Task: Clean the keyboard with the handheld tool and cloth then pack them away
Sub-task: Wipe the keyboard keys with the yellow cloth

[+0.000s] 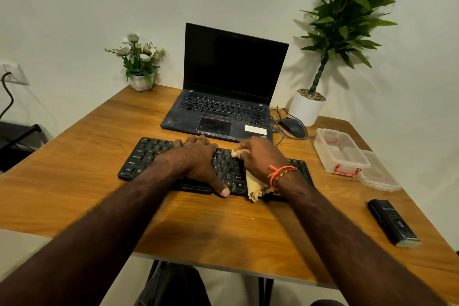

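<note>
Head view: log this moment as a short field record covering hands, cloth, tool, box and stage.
left hand: left hand rests flat on the keyboard, steadying it
right hand: right hand holds the yellow cloth against the keys
tool: black handheld tool lies untouched on the table, right side
box: clear box open, its lid beside it
stage: wiping with cloth; nothing packed yet
</note>
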